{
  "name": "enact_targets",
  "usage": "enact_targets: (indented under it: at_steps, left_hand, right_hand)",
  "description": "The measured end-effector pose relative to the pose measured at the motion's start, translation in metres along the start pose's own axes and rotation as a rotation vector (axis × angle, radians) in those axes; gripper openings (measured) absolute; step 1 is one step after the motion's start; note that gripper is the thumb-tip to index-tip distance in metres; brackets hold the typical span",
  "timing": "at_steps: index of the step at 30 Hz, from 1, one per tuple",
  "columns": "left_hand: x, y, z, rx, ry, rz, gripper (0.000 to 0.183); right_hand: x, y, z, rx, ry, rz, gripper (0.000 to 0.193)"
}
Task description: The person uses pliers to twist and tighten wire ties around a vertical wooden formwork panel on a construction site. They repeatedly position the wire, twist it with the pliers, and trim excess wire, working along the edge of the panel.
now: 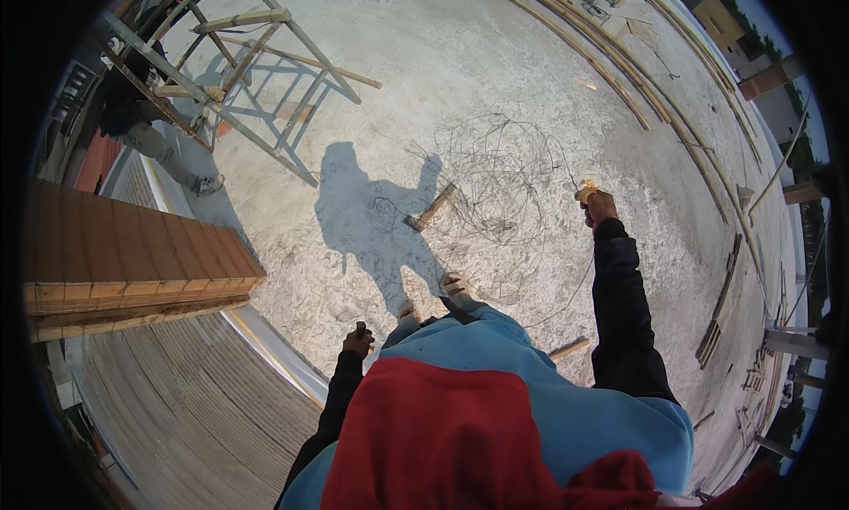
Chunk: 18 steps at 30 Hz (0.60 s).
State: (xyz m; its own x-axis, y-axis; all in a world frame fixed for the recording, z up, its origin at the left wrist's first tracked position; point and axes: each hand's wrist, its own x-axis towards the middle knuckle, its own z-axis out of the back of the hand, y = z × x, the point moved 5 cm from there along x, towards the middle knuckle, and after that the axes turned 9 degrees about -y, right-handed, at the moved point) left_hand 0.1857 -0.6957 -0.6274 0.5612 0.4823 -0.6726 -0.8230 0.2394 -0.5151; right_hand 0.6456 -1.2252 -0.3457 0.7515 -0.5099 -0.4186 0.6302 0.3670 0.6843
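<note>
Out wide, the right hand (599, 206) grips a small yellowish object (585, 191), a thin strand of wire rising beside it, while the left hand (358, 341) curls round a small dark object (361, 327). Tangled wire (500, 185) sprawls across the concrete ahead, a wooden block (433, 208) at its left edge; a metal trestle (311, 49) stands upper left, a timber beam (141, 245) jutting in below.

wire (500, 187): dark | sleeves (622, 307): black | shirt (482, 340): blue | floor (424, 59): mottled grey
</note>
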Motion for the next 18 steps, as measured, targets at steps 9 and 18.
enact_targets:
  at_steps: [9, 18]
  left_hand:
    - [-0.027, 0.032, -0.030, 0.022, 0.064, 0.023, 0.030]
    - [0.006, 0.061, -0.050, 0.183, -0.075, -0.033, 0.037]
  right_hand:
    - [0.003, 0.116, 0.102, 0.495, -0.002, 0.597, 0.028]
    - [-0.038, 0.173, 0.082, 0.508, 0.011, 0.698, 0.026]
